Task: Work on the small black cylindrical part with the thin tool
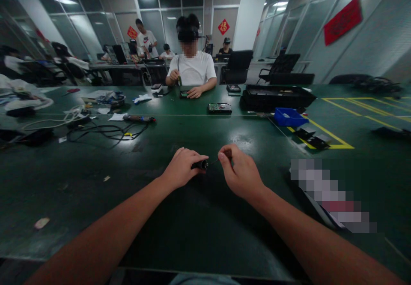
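At the left of the green counter [180, 242], a white cable [75, 111] lies in loose loops, with a black cord [104, 133] coiled beside it and a dark tool [138, 118] on its side just beyond the cord. Nearer the middle, the left hand [183, 166] is curled round a black tube [201, 164], holding it low over the counter with one end facing right. A thin rod [213, 162] points at that end; whether they touch, I cannot tell. The right hand [239, 167] pinches the rod between thumb and fingertips. Beyond the hands, a co-worker [192, 68] sits opposite, and a drive [219, 108] lies on the counter. Farther right are a black case [278, 100], a blue bin [290, 117] and dark brackets [312, 139].
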Motion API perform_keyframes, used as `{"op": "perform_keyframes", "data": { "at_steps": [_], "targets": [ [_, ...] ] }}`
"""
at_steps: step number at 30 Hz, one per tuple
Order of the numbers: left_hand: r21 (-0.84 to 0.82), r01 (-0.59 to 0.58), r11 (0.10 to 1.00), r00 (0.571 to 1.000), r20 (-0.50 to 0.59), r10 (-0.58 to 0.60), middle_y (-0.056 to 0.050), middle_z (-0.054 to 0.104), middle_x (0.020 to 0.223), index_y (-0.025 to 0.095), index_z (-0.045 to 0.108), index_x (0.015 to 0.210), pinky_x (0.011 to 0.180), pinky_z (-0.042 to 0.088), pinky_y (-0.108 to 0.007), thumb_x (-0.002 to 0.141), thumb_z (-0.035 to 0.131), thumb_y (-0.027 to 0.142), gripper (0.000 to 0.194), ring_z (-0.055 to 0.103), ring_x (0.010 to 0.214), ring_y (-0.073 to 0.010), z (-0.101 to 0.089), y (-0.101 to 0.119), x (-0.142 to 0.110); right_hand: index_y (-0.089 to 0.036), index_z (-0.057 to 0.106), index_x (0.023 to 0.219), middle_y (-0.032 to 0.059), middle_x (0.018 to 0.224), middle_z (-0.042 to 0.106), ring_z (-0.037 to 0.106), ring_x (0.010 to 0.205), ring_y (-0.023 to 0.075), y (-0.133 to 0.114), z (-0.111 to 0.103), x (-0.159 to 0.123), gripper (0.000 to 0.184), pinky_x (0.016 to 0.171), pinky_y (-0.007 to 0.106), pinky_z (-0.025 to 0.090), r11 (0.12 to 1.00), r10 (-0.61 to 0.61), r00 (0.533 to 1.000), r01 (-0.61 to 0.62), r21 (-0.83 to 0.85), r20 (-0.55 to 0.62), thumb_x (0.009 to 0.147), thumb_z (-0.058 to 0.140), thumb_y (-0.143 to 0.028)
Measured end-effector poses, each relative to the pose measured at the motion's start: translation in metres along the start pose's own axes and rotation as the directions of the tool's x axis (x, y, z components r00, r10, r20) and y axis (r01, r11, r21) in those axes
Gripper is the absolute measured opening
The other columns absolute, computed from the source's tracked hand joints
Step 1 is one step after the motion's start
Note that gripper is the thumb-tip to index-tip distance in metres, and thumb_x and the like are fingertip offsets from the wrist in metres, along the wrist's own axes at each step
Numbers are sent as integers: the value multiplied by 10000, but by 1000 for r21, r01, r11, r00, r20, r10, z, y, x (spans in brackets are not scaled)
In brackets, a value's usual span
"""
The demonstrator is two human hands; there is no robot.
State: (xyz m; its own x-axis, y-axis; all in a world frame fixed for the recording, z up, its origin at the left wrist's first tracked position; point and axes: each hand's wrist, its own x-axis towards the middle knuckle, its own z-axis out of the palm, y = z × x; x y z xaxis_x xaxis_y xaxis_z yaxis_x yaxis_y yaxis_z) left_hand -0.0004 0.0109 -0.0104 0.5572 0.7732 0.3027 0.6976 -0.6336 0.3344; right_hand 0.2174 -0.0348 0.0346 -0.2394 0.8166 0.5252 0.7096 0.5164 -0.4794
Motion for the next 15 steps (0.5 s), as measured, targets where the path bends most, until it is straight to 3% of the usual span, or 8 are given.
{"op": "perform_keyframes", "data": {
  "at_steps": [5, 11, 15],
  "targets": [
    [-14, 3, 1000, 1000, -31, -3, -49, 726, 1154, 304, 664, 1298, 1004, 427, -485, 865, 762, 314, 444, 628, 1110, -272, -2, 2, -1, -203, 570, 987, 45, 795, 667, 621, 695, 194, 0, -1, 1, 152, 640, 329, 425, 999, 26, 1000, -26, -35, 0, 1011, 457, -302],
    [-76, 31, 997, 992, -116, -39, -38, 735, 1160, 280, 665, 1272, 956, 449, -445, 885, 748, 308, 397, 641, 1081, -250, -7, 3, -2, -212, 573, 927, 88, 904, 640, 613, 852, 229, 3, -3, 5, 169, 756, 369, 467, 998, -58, 987, 53, -41, -148, 1009, 492, -336],
    [-88, 36, 995, 988, -145, -49, -34, 737, 1151, 264, 664, 1267, 945, 451, -433, 884, 751, 318, 397, 639, 1071, -246, -9, 4, -3, -183, 574, 1035, 103, 936, 663, 629, 818, 219, 9, -3, 7, 155, 710, 348, 469, 998, -47, 999, 46, -49, -25, 990, 426, -193]
  ]
}}
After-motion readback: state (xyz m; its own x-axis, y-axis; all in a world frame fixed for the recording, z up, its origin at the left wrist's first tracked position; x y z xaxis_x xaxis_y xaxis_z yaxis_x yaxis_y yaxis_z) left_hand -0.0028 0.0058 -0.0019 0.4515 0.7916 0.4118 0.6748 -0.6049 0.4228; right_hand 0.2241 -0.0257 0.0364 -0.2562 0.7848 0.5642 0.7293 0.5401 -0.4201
